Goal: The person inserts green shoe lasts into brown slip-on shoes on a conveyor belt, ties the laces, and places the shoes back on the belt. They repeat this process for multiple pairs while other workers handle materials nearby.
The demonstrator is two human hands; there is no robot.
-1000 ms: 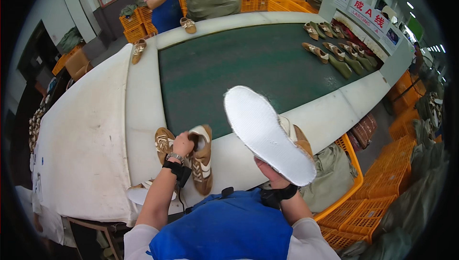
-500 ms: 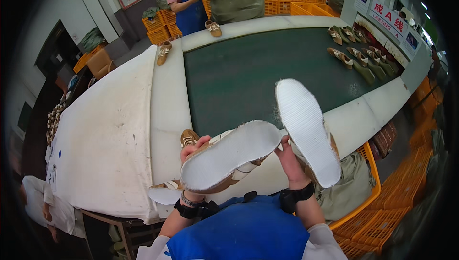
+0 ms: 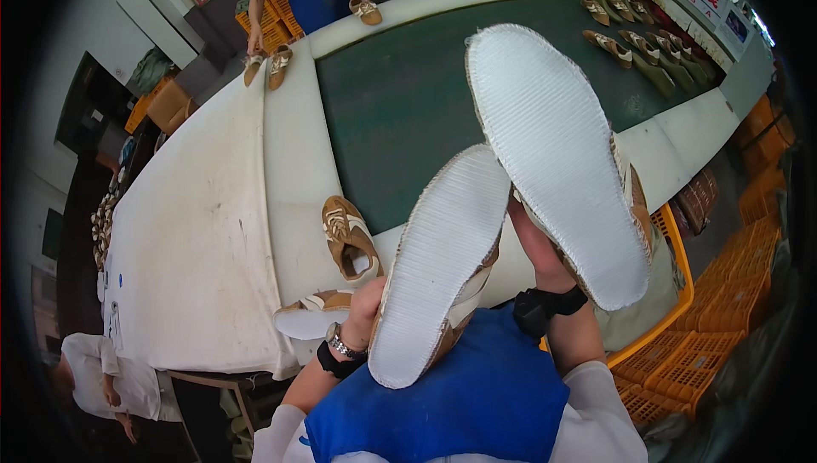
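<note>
My left hand (image 3: pixel 367 308) grips a brown-and-cream shoe (image 3: pixel 442 267), its white ribbed sole turned up toward me. In my right hand (image 3: pixel 538 250) is a similar shoe (image 3: pixel 557 157), held higher, sole also facing me and heel end toward the lower right. The soles overlap where they meet, and the shoes hide most of my fingers. On the pale table edge near my left hand, a brown shoe (image 3: pixel 347 237) stands upright. Below it another shoe (image 3: pixel 313 315) lies on its side, its white sole showing.
A dark green belt (image 3: pixel 408 114) runs beyond my hands, bearing several shoes (image 3: pixel 642 46) at its far right. A white cloth-covered table (image 3: pixel 196 233) stands to the left. Across it, a co-worker's hand (image 3: pixel 254 41) touches a shoe (image 3: pixel 252 70). Orange crates (image 3: pixel 681 361) are at my right.
The left shoe has swung from slanting across to more upright. The right shoe has come closer and higher in view. Across the table, the co-worker has reached down to a shoe at the corner.
</note>
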